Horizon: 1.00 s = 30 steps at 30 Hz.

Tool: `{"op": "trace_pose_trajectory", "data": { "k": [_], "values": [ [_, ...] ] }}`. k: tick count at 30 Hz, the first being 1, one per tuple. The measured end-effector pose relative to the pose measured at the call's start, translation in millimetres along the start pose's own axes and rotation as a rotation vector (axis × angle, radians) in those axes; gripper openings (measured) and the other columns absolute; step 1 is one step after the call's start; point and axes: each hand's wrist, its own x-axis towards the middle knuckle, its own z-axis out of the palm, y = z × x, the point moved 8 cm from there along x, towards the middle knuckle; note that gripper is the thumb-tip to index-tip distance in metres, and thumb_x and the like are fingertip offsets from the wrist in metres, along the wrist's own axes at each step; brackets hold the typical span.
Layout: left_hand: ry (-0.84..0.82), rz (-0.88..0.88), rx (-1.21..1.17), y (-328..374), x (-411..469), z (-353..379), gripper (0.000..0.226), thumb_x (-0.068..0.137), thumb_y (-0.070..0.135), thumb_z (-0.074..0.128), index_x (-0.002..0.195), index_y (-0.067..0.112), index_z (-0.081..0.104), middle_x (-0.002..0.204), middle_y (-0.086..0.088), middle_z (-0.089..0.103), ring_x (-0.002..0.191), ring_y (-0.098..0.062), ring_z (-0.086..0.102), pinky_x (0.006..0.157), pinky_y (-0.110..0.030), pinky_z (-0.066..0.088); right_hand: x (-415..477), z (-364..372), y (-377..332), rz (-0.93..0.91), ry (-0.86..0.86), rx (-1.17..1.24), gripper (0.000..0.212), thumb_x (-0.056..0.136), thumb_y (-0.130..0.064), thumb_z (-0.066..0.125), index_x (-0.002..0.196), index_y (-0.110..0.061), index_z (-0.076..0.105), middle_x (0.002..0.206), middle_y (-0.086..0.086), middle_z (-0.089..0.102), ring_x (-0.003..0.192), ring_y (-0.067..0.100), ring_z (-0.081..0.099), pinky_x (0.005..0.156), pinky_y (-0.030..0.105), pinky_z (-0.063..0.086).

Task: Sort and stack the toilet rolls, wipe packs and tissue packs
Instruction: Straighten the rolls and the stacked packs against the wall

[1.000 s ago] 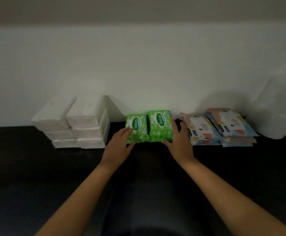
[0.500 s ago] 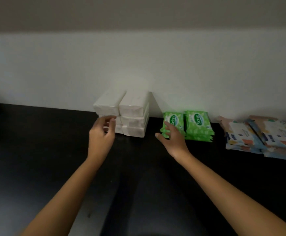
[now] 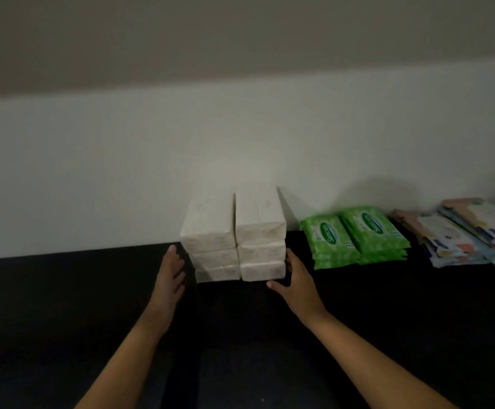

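Beside tissue stack [image 3: 234, 234] | left grip [image 3: 169, 273] spread, empty | right grip [image 3: 296, 281] spread, touching stack

The wall [image 3: 122, 172] closes off 12 o'clock behind the tissue stack [image 3: 234, 234]. At 9 o'clock the dark worktop [image 3: 63, 305] lies open, with the left hand [image 3: 169, 276] just beside the stack. At 3 o'clock a narrow gap separates the stack from the green wipe packs [image 3: 355, 237], and the right hand [image 3: 297, 286] fills its near end. Patterned wipe packs [image 3: 461, 234] block farther right. 6 o'clock is open worktop.
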Motion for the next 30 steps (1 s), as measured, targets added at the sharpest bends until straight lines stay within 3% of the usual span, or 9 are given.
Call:
{"op": "trace_pose_trajectory", "data": {
  "k": [4, 7, 12, 17, 19, 22, 24, 27, 30],
  "values": [
    [-0.127, 0.027, -0.019, 0.0, 10.4, 24.2, 0.055, 0.09, 0.061, 0.027, 0.14, 0.039, 0.033, 0.137, 0.011, 0.046, 0.132, -0.015, 0.04, 0.11, -0.034, 0.029, 7.6, 3.5, 1.4, -0.045, 0.044, -0.018, 0.073, 0.079, -0.011, 0.071, 0.142, -0.014, 0.035, 0.138, 0.003, 0.049, 0.128, 0.015, 0.047, 0.103, 0.022, 0.037],
    [-0.142, 0.027, -0.041, -3.8, 17.2, 27.2, 0.066, 0.085, 0.067, 0.031, 0.141, 0.033, 0.036, 0.138, 0.007, 0.049, 0.126, -0.015, 0.046, 0.103, -0.031, 0.034, 15.6, 3.2, 6.0, -0.053, 0.066, -0.033, 0.068, 0.079, -0.008, 0.07, 0.14, -0.011, 0.039, 0.135, 0.004, 0.053, 0.126, 0.016, 0.05, 0.104, 0.024, 0.04],
    [-0.176, 0.023, -0.058, -3.5, 20.3, 28.6, 0.089, 0.065, 0.074, 0.038, 0.143, 0.03, 0.035, 0.144, 0.002, 0.045, 0.131, -0.018, 0.042, 0.106, -0.034, 0.032, 24.9, 1.8, 9.2, -0.051, 0.089, -0.064, 0.067, 0.077, -0.008, 0.072, 0.137, -0.006, 0.042, 0.133, 0.008, 0.056, 0.124, 0.019, 0.052, 0.107, 0.034, 0.042],
    [-0.179, 0.013, -0.061, -0.6, 23.6, 33.7, 0.068, 0.085, 0.064, 0.031, 0.143, 0.028, 0.035, 0.146, 0.0, 0.043, 0.132, -0.021, 0.041, 0.108, -0.036, 0.03, 31.6, 0.0, 10.2, -0.043, 0.089, -0.03, 0.066, 0.077, -0.005, 0.072, 0.136, -0.007, 0.044, 0.131, 0.008, 0.056, 0.123, 0.02, 0.052, 0.103, 0.027, 0.041],
    [-0.169, 0.005, -0.052, 0.6, 22.7, 33.4, 0.065, 0.087, 0.061, 0.031, 0.143, 0.029, 0.033, 0.147, -0.001, 0.041, 0.134, -0.022, 0.039, 0.108, -0.038, 0.029, 32.9, -0.1, 7.6, -0.034, 0.059, -0.017, 0.072, 0.075, -0.007, 0.074, 0.138, -0.011, 0.041, 0.131, 0.007, 0.056, 0.123, 0.021, 0.052, 0.102, 0.027, 0.041],
    [-0.131, 0.07, -0.054, 9.7, 18.1, 29.0, 0.054, 0.088, 0.056, 0.034, 0.138, 0.034, 0.036, 0.147, 0.001, 0.039, 0.136, -0.022, 0.035, 0.115, -0.045, 0.023, 30.7, -4.6, -7.6, -0.058, 0.047, 0.027, 0.102, 0.058, -0.033, 0.082, 0.144, -0.027, 0.027, 0.134, 0.003, 0.05, 0.124, 0.017, 0.05, 0.103, 0.039, 0.045],
    [-0.126, 0.16, -0.022, 20.7, 14.0, 28.3, 0.053, 0.085, 0.053, 0.039, 0.135, 0.036, 0.039, 0.141, 0.007, 0.045, 0.131, -0.017, 0.041, 0.111, -0.043, 0.03, 27.1, -13.8, -27.0, -0.131, 0.095, 0.072, 0.11, 0.054, -0.042, 0.083, 0.145, -0.032, 0.021, 0.141, -0.003, 0.041, 0.13, 0.014, 0.043, 0.107, 0.041, 0.042],
    [-0.141, 0.248, 0.017, 31.1, 11.5, 32.5, 0.049, 0.089, 0.041, 0.046, 0.138, 0.033, 0.041, 0.126, 0.012, 0.056, 0.114, -0.006, 0.054, 0.091, -0.028, 0.045, 19.6, -26.9, -62.1, -0.25, 0.134, 0.063, 0.104, 0.07, -0.028, 0.079, 0.142, -0.045, 0.005, 0.149, -0.001, 0.024, 0.14, 0.018, 0.027, 0.113, 0.038, 0.03],
    [-0.103, 0.236, 0.04, 30.3, 17.7, 31.9, 0.047, 0.09, 0.04, 0.048, 0.136, 0.032, 0.045, 0.129, 0.005, 0.056, 0.119, -0.016, 0.054, 0.098, -0.038, 0.045, 20.0, -31.0, -84.2, -0.337, 0.143, 0.018, 0.094, 0.078, -0.016, 0.072, 0.13, -0.052, 0.003, 0.15, 0.009, 0.024, 0.141, 0.018, 0.023, 0.111, 0.031, 0.026]
  ]
}}
